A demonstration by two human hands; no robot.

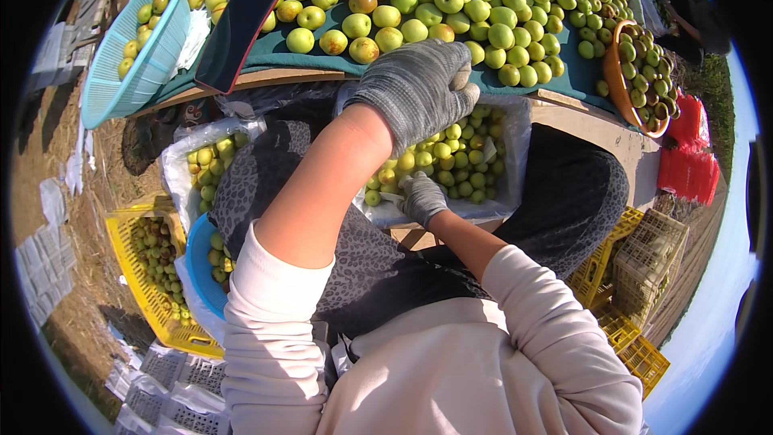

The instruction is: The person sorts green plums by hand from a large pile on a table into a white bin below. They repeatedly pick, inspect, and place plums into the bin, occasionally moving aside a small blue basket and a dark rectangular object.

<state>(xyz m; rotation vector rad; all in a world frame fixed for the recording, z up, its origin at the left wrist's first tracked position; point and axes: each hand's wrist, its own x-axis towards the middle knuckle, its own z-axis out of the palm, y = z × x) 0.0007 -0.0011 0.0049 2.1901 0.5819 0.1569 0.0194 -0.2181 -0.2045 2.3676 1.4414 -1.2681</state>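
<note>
My left hand [419, 93], in a grey knit glove with bare fingertips, hovers over the front edge of a table covered in green cloth [278, 55]. Its fingers are curled inward, and the back of the hand hides whatever they may hold. Below it, between my knees, stands a box lined with clear plastic [519, 153], filled with small green fruit [463, 163] that look like jujubes. My right hand [423, 200], in a matching glove, rests low in the box against the fruit. Its fingers are bent and partly hidden, with a whitish scrap beside them.
Loose green and brownish fruit [499, 12] heaps on the table. A dark phone with a red edge [239, 36] leans at its front, beside a blue basket [109, 72]. An orange basket [616, 72] sits right. Yellow crates [121, 234], a blue basin [197, 262] and red bags [688, 165] surround me.
</note>
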